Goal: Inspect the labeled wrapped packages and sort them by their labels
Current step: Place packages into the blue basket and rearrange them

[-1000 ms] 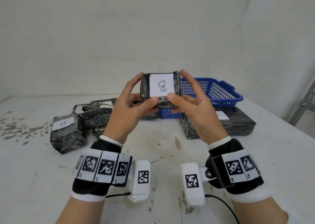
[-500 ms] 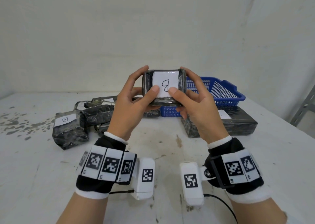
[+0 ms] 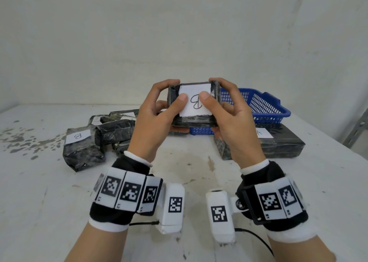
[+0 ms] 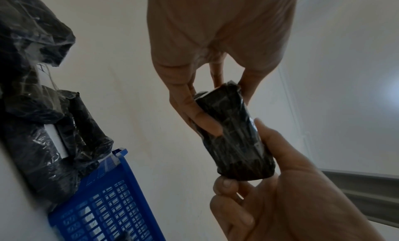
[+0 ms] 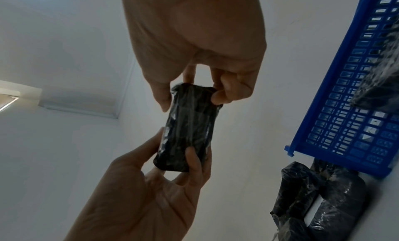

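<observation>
Above the table, both thumbs now overlap the package's [image 3: 194,120] label [image 3: 196,107].

Head view: you get even, soft, bright light; the white table [image 3: 59,212] shows only faint shadows.
Edges: your wide lens bends the picture's borders.
Wrist views: you look up into brightness, so both are dim, backlit and slightly soft.
Glare: a bright patch sits at the left wrist view's right edge.

Bare table [image 3: 189,168] below the hands; package pile [image 3: 99,134] left, blue basket [image 3: 264,110] and long package [image 3: 278,144] right.
</observation>
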